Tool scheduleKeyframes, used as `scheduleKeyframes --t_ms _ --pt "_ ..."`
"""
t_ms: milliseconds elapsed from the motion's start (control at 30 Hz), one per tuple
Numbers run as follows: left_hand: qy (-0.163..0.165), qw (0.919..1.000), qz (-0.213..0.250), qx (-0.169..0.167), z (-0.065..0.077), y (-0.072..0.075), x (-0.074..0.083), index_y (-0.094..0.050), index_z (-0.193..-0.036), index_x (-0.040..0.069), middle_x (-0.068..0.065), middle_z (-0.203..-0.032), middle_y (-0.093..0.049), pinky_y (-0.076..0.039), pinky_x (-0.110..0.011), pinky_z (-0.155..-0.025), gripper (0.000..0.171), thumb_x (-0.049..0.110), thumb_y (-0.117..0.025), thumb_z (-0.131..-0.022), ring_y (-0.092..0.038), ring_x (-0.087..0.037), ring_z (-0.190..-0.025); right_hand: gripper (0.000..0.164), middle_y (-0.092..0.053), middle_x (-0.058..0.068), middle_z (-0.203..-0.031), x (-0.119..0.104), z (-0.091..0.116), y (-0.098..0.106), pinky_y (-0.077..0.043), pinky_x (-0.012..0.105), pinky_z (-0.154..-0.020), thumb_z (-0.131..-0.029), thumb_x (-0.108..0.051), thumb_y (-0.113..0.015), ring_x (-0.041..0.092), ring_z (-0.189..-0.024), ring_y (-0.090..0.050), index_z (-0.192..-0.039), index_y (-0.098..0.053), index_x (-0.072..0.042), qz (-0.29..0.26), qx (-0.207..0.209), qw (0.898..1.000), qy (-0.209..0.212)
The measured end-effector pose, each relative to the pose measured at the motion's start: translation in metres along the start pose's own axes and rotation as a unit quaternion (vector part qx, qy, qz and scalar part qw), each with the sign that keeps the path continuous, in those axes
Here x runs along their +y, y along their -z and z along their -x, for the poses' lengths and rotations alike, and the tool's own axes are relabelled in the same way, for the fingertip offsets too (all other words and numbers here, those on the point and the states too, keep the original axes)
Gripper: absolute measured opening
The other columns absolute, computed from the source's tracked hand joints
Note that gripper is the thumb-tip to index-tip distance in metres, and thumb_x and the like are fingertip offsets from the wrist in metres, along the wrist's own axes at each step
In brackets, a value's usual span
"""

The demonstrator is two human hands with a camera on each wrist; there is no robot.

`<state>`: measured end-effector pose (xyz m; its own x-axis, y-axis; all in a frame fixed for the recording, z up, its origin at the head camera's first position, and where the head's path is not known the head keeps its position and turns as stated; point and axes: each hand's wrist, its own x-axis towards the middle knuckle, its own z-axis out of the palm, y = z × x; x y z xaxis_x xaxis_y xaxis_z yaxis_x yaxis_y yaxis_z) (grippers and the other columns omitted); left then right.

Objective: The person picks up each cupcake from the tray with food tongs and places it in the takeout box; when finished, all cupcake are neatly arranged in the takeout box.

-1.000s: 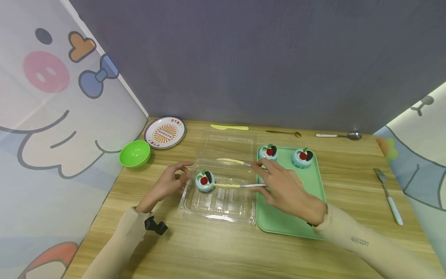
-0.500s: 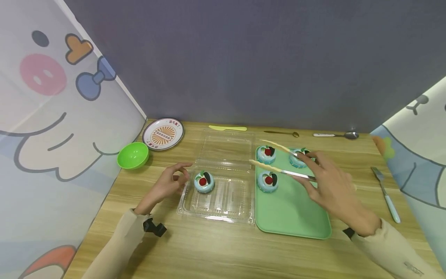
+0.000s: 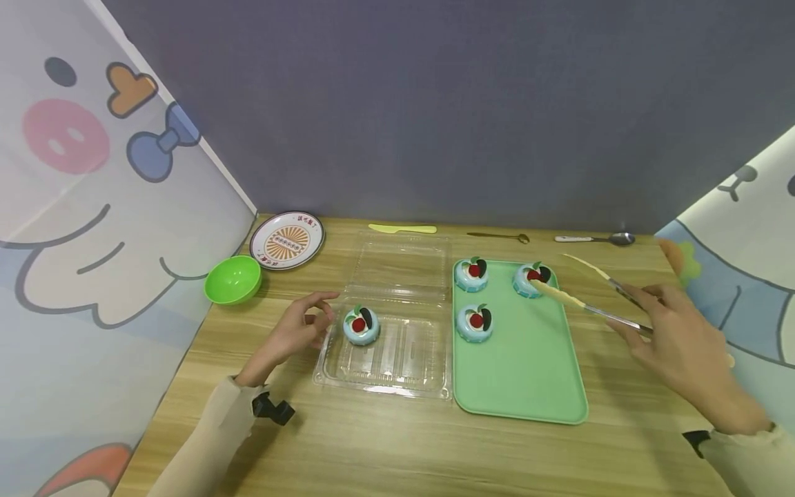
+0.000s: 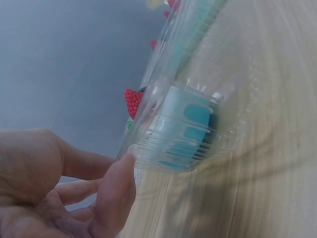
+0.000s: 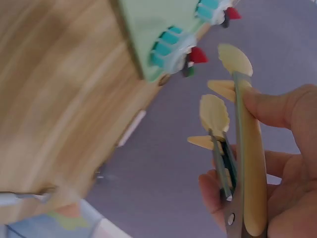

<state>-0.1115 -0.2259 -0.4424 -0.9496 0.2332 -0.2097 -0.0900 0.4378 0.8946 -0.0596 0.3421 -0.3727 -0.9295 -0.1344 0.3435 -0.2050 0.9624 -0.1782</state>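
My right hand (image 3: 683,345) grips a pair of food tongs (image 5: 252,168) with cream-coloured tips. The tips are spread apart with nothing between them, right of the green tray (image 3: 522,373); one overlaps the back right cake (image 3: 528,279) in the head view. At the left, my left hand (image 3: 295,331) pinches the rim of the clear plastic container (image 4: 143,153) between thumb and finger. Its hinged lid (image 3: 400,266) lies open behind it. Inside, at the left, sits one blue cupcake (image 3: 361,326) topped with a strawberry and a dark cookie. The tray bears three similar cakes.
A green bowl (image 3: 232,279) and a patterned plate (image 3: 287,241) stand at the back left. Along the rear edge lie a yellow knife (image 3: 402,228), a thin gold spoon (image 3: 498,236) and a white-handled spoon (image 3: 594,239). A dark wall rises behind the table.
My right hand has carried the spread tongs rightward, from over the container and tray to the tray's right side. The front left tray cake has come into view. The left hand stays at the container.
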Motion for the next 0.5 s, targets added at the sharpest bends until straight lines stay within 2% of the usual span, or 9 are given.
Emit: scheduleKeyframes --t_ms 100,233,400,500 --pt "-0.002 1.0 -0.001 0.0 0.001 0.0 0.001 -0.047 -0.143 0.009 -0.021 -0.115 -0.051 -0.062 -0.046 -0.056 0.045 0.007 -0.055 -0.099 -0.061 -0.026 -0.072 0.058 -0.054 0.02 -0.109 0.011 0.005 -0.004 -0.034 0.029 -0.042 -0.079 -0.033 -0.081 0.032 -0.078 -0.053 -0.124 -0.063 -0.001 -0.01 -0.018 1.0 -0.01" --pt "-0.004 1.0 -0.003 0.002 0.002 0.0 0.001 -0.048 -0.143 0.009 -0.02 -0.115 -0.052 -0.062 -0.045 -0.056 0.044 0.007 -0.055 -0.099 -0.06 -0.024 -0.071 0.057 -0.057 0.023 -0.102 0.019 0.007 -0.012 -0.038 0.032 -0.044 -0.077 -0.032 -0.083 0.034 -0.078 -0.054 -0.121 -0.064 0.0 -0.011 -0.025 1.0 0.0" --pt "0.003 1.0 -0.002 0.004 0.002 -0.001 0.001 -0.048 -0.143 0.01 -0.02 -0.116 -0.052 -0.062 -0.046 -0.058 0.044 0.007 -0.054 -0.099 -0.06 -0.024 -0.072 0.057 -0.061 0.023 -0.1 0.02 0.003 -0.022 -0.034 0.026 -0.045 -0.081 -0.036 -0.08 0.03 -0.074 -0.054 -0.127 -0.064 -0.006 -0.008 -0.033 0.999 0.013" --pt "0.006 1.0 0.002 0.004 0.001 -0.001 0.001 -0.048 -0.143 0.011 -0.02 -0.116 -0.051 -0.063 -0.045 -0.058 0.044 0.007 -0.054 -0.099 -0.06 -0.024 -0.073 0.058 -0.061 0.024 -0.102 0.017 0.0 -0.027 -0.038 0.032 -0.046 -0.082 -0.038 -0.078 0.034 -0.079 -0.055 -0.129 -0.063 -0.007 -0.016 -0.039 0.999 0.01"
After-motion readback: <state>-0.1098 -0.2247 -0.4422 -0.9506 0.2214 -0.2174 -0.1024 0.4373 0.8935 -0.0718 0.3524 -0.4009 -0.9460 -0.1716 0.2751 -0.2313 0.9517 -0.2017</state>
